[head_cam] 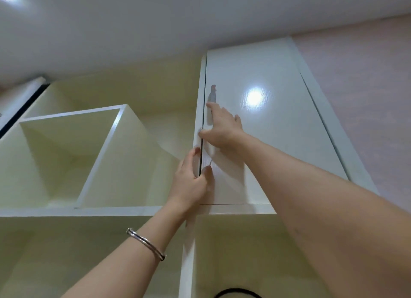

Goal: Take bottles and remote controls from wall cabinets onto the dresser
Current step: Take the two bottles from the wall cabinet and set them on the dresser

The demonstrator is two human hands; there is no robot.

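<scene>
I look up at a white wall cabinet. Its glossy door [273,128] is almost flush with the frame and has a silver handle [212,97]. My right hand [222,128] lies flat on the door just below the handle, index finger touching it, thumb at the door's left edge. My left hand [191,182] pinches the door's left edge lower down, fingers behind the edge and thumb on the front. No bottle or remote control is visible.
Open cream shelf compartments [66,155] lie to the left and below [244,253]. A vertical divider [189,253] runs down from the door. A black cable [238,292] curves at the bottom edge. A silver bangle [145,243] sits on my left wrist.
</scene>
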